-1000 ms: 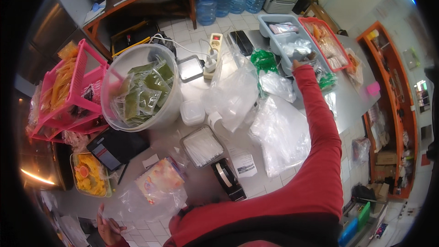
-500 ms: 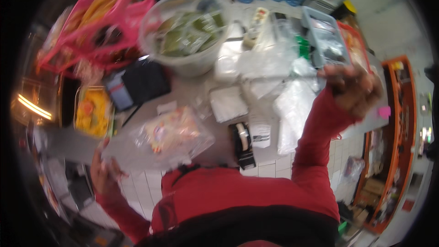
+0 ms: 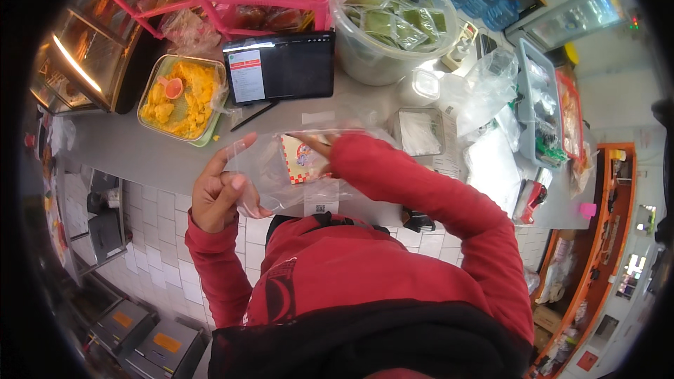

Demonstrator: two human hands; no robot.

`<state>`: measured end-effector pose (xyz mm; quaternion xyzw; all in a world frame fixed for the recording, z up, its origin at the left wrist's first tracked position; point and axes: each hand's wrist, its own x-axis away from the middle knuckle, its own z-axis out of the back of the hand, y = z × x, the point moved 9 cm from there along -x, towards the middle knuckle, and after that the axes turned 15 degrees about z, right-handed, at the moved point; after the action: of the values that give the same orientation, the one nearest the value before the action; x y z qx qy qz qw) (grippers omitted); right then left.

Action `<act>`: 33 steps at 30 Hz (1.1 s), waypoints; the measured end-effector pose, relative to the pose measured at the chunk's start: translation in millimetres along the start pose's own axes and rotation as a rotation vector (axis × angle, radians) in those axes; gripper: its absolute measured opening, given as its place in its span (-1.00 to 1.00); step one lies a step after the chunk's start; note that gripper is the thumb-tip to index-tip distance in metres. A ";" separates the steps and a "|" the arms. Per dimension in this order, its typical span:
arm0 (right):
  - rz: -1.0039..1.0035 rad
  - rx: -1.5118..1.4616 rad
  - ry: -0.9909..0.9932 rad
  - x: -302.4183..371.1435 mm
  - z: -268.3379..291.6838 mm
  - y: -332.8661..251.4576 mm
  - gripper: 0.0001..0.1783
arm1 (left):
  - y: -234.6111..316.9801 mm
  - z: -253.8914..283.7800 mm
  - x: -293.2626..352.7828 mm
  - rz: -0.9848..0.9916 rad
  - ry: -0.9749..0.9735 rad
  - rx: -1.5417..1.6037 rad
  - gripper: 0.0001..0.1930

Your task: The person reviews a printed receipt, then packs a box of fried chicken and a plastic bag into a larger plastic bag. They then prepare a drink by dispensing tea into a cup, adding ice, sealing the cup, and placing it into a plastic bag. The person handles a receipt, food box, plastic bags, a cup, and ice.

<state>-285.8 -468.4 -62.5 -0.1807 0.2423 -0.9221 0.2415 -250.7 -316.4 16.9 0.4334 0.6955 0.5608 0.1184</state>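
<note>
A clear plastic bag [image 3: 263, 161] lies in front of me at the counter's near edge. Inside or under its film shows a small cream packet [image 3: 300, 160] with a red checkered border and a printed figure; I cannot tell which. My left hand [image 3: 223, 195] grips the bag's left end, with the thumb folded over and the index finger stretched along the film. Reaching across from the right, my right hand [image 3: 324, 151] is over the packet, fingers pointing left. The red sleeve and blur hide much of its grip. A white label [image 3: 321, 205] with a square code hangs below the bag.
Behind the bag stand a tablet [image 3: 281, 69], a glass tray [image 3: 217, 109] of yellow food with a scoop, and a tub [image 3: 340, 42] of green packets. A pink rack [image 3: 210, 0] is behind. Rightward are a square container [image 3: 441, 133] and a blue-grey basket [image 3: 525, 116].
Both hands, previously raised apart, have come to the bag. The left now grips its end and the right has swung left over the packet. The view has shifted too.
</note>
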 end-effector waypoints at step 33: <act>0.549 -0.036 0.513 32.6 134.4 -106.9 -0.88 | -14.4 -64.8 -79.5 -0.060 -0.345 -0.572 -0.56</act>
<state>-290.2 -452.2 111.5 0.1238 0.3504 -0.8339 0.4080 -252.2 -418.7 0.9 0.4505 0.4922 0.6480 0.3674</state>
